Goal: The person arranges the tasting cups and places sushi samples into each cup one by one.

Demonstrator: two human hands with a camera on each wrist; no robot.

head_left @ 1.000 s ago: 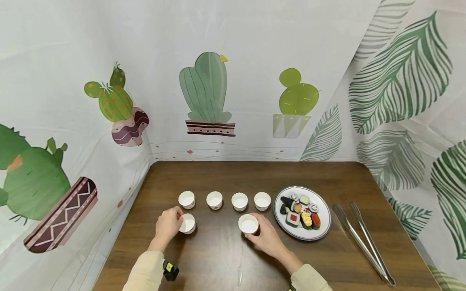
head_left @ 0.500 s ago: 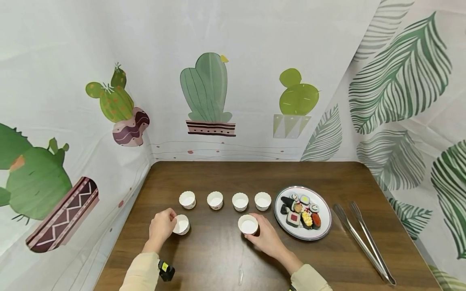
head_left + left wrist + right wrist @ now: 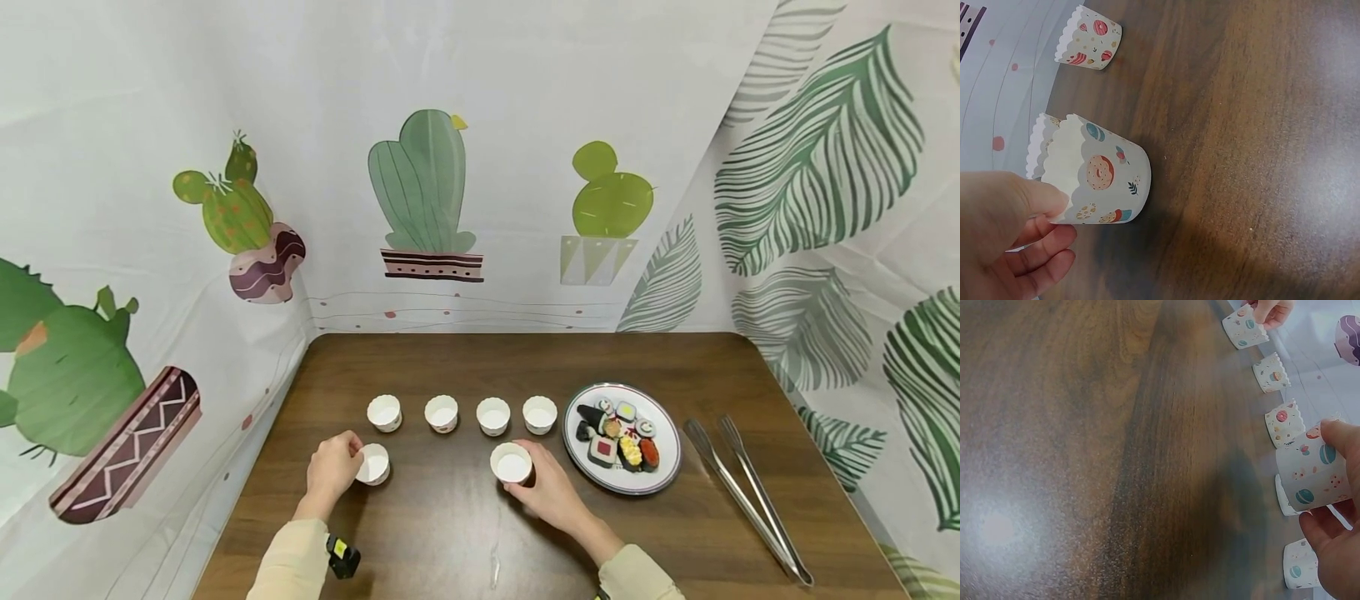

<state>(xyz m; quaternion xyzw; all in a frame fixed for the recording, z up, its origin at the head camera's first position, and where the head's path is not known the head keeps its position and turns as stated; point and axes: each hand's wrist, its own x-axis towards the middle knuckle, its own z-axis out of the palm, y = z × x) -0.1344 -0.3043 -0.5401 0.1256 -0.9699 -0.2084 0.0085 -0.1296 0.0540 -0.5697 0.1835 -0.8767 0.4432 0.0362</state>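
Note:
My left hand (image 3: 332,468) pinches the scalloped rim of a white paper baking cup (image 3: 374,465) between thumb and fingers. In the left wrist view this cup (image 3: 1110,172) shows donut and leaf prints. To the right, a second paper baking cup (image 3: 512,463) is held by my right hand (image 3: 551,492), thumb on one side and fingers on the other. Teal and red prints cover that cup (image 3: 1313,465) in the right wrist view. Behind both stands a row of several similar cups, from the leftmost cup (image 3: 385,413) to the rightmost cup (image 3: 539,415). No contents show inside them.
A round white plate (image 3: 600,479) with several sushi pieces (image 3: 631,452) lies right of the cups. Farther right, metal tongs (image 3: 750,496) rest spread on the brown wooden table (image 3: 435,542). A printed cloth (image 3: 525,167) hangs behind the table.
From one second to half a second ago, my left hand moved slightly left, taking its baking cup along. Since then it stays put. My right hand and its cup hold nearly still throughout.

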